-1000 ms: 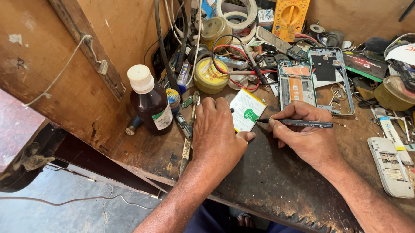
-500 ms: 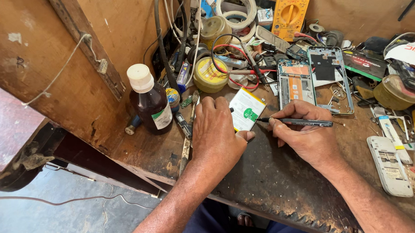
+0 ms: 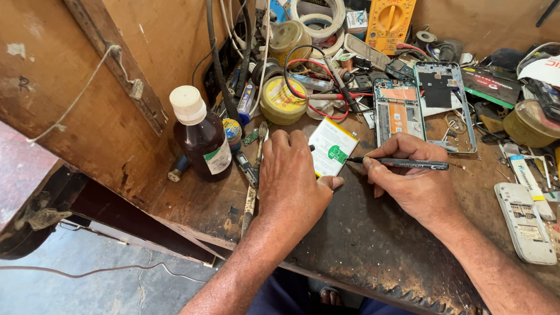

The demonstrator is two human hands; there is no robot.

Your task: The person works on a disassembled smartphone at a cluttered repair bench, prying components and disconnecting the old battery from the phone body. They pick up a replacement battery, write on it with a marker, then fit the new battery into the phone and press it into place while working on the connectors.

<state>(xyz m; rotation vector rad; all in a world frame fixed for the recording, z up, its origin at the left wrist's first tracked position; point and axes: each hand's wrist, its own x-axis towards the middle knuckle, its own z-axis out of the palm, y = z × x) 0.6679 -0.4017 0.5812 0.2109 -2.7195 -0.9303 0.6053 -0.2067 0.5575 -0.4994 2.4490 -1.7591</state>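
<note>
On the cluttered tabletop (image 3: 372, 248), the left hand (image 3: 290, 182) lies flat, pinning down a white phone battery (image 3: 332, 147), while the right hand (image 3: 413, 183) grips a black pen (image 3: 398, 163), tip touching the battery's edge. Brown bottle (image 3: 200, 139) stands nearby.

The left grip (image 3: 290, 179) covers the near left part of the white battery (image 3: 334, 147). Under the right grip (image 3: 413, 180), the pen's (image 3: 398, 163) middle is hidden. The multimeter (image 3: 392, 11) is cut off above.
</note>
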